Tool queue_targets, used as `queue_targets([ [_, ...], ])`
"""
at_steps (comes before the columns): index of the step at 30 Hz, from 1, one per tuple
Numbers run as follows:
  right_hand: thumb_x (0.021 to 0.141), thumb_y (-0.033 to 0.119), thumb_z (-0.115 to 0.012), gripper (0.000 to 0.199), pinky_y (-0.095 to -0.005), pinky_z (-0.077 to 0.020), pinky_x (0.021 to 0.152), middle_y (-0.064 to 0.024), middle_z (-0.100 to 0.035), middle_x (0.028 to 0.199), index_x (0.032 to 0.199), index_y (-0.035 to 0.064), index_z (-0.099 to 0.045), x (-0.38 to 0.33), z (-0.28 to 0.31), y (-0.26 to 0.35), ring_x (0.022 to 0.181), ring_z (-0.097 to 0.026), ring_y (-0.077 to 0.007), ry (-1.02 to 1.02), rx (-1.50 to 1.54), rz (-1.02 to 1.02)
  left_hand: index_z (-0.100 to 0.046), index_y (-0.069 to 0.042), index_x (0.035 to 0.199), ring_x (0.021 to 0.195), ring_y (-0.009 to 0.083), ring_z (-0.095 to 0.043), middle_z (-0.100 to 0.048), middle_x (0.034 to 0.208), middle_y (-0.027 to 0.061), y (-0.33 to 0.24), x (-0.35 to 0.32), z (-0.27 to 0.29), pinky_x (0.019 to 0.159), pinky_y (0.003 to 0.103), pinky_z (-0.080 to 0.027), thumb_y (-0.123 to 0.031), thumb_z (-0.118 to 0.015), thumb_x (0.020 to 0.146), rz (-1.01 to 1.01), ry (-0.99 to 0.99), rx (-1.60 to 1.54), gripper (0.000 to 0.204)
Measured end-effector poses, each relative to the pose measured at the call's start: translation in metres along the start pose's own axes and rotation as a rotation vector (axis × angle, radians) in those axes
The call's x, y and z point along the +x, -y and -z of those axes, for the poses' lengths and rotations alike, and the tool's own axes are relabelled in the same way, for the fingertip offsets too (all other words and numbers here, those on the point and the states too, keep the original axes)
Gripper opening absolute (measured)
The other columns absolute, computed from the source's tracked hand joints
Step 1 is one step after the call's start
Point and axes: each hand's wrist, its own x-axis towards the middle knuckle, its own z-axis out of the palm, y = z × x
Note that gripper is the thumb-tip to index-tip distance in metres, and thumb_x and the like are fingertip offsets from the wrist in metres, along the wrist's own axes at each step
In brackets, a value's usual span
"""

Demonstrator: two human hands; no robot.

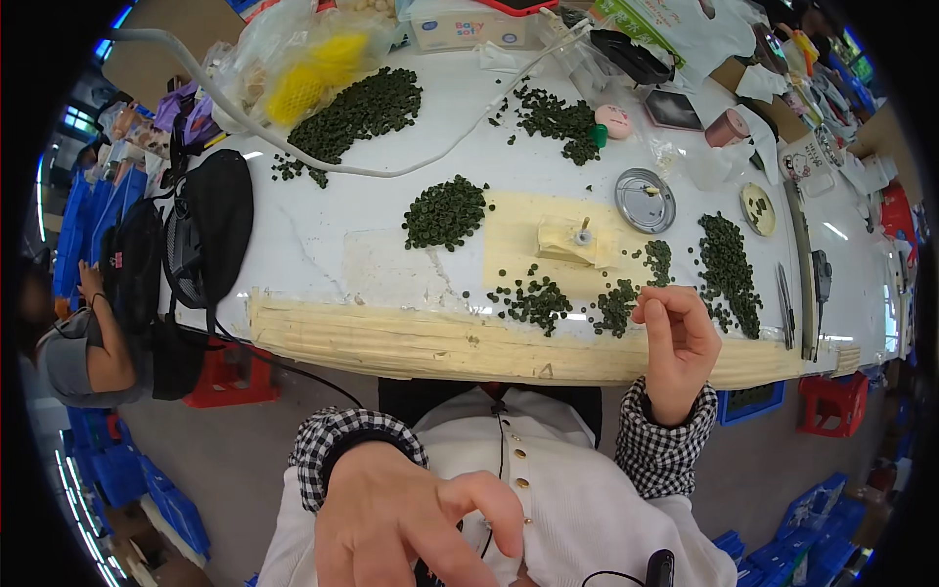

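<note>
My right hand (pixel 678 342) is at the table's front edge, its thumb and fingertips drawn together in a pinch. Anything between those fingertips is too small to make out. Just left of it lies a small heap of dark green, pellet-like pieces (pixel 616 307), with another pile (pixel 541 304) further left. My left hand (pixel 391 528) is raised in front of my chest, off the table, fingers apart and partly cut off by the lower edge. Beyond the near piles, a tape-wrapped block (pixel 577 241) with a short metal pin upright on it sits on a yellowish sheet (pixel 504 220).
More dark green piles (pixel 362 112) spread over the white table (pixel 313 220). A round metal lid (pixel 645 200), tweezers (pixel 785 305) and a small dish (pixel 756 208) lie to the right. A grey cable (pixel 391 171) crosses the back; a black bag (pixel 215 225) hangs at the left edge.
</note>
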Motion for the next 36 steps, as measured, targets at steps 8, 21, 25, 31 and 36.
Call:
queue_targets([
  [8, 0.086, -0.004, -0.057, 0.009, -0.0220, -0.0467, 0.069, -0.0084, -0.058, 0.086, 0.094, -0.0067, -0.060, -0.003, 0.014, -0.006, 0.074, -0.057, -0.0115, -0.029, -0.037, -0.010, -0.058, 0.003, 0.114, 0.103, 0.0302, -0.057, -0.059, 0.114, 0.0154, 0.018, -0.028, 0.100, 0.092, 0.036, -0.043, -0.010, -0.053, 0.090, 0.838, 0.018, 0.780, 0.027],
  [21, 0.086, -0.005, -0.056, 0.010, -0.0225, -0.0467, 0.070, -0.0083, -0.057, 0.086, 0.095, -0.0066, -0.061, -0.007, 0.023, -0.014, 0.075, -0.057, -0.0122, -0.069, -0.072, -0.036, -0.040, -0.002, 0.131, 0.112, 0.0315, -0.050, -0.048, 0.124, 0.0176, 0.114, -0.034, 0.250, 0.096, 0.038, -0.043, -0.027, -0.047, 0.095, 1.133, 0.390, 1.558, 0.044],
  [25, 0.085, -0.006, -0.056, 0.010, -0.0226, -0.0465, 0.070, -0.0084, -0.057, 0.085, 0.093, -0.0064, -0.061, -0.006, 0.023, -0.017, 0.074, -0.057, -0.0125, -0.075, -0.066, -0.027, -0.047, -0.003, 0.117, 0.104, 0.0293, -0.052, -0.051, 0.109, 0.0135, 0.107, -0.024, 0.262, 0.088, 0.037, -0.045, -0.021, -0.049, 0.094, 1.129, 0.404, 1.701, 0.029],
  [31, 0.080, -0.009, -0.059, 0.011, -0.0237, -0.0453, 0.067, -0.0102, -0.061, 0.080, 0.090, -0.0046, -0.063, 0.005, 0.029, -0.009, 0.072, -0.058, -0.0158, -0.003, -0.197, 0.103, -0.049, -0.005, 0.105, 0.098, 0.0279, -0.053, -0.051, 0.101, 0.0106, 0.093, -0.030, 0.283, 0.083, 0.036, -0.046, -0.016, -0.054, 0.090, 0.799, 0.413, 1.921, 0.019],
  [36, 0.077, -0.007, -0.063, 0.010, -0.0256, -0.0456, 0.061, -0.0119, -0.062, 0.078, 0.087, -0.0047, -0.063, 0.058, 0.042, 0.034, 0.068, -0.059, -0.0186, 0.186, -0.476, 0.357, -0.056, -0.002, 0.104, 0.105, 0.0300, -0.052, -0.053, 0.111, 0.0120, 0.090, -0.036, 0.305, 0.089, 0.037, -0.045, -0.021, -0.053, 0.091, 0.949, 0.317, 1.938, 0.023],
])
